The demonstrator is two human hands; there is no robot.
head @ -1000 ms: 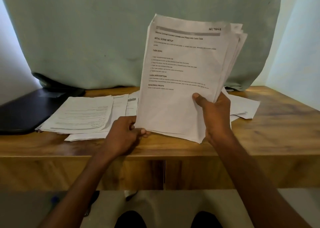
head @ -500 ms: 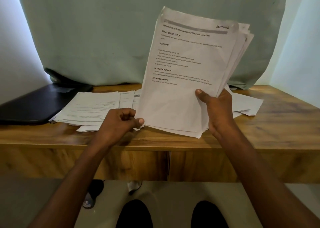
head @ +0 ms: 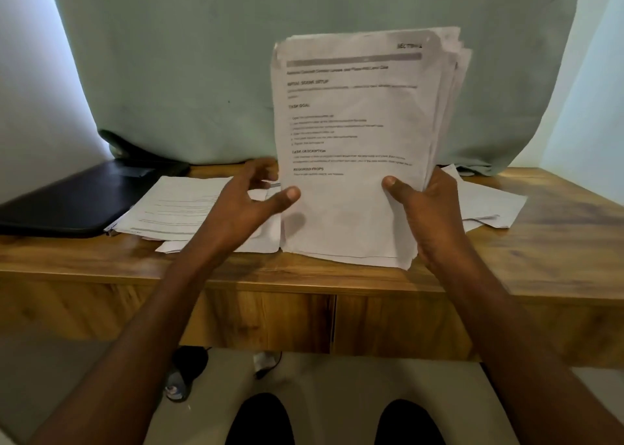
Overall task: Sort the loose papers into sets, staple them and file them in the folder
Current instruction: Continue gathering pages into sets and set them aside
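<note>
The sorting looks barely begun: the right hand holds a thick upright sheaf of white printed paper sheets above the front of the brown wood-grain tabletop, its thumb pressed on the front page and its fingers curled out of sight behind. The left hand hovers at the sheaf's nine o'clock edge with fingers spread and relaxed and the thumb tip just at the paper; whether it pinches is hard to tell. Flat loose white sheets lie fanned at ten o'clock, more at three o'clock. The matte black rectangular folder with rounded corners lies closed at nine o'clock. No stapler shows; stapling and filing seem yet to come. The sheaf's top corners splay unevenly, thin and floppy.
</note>
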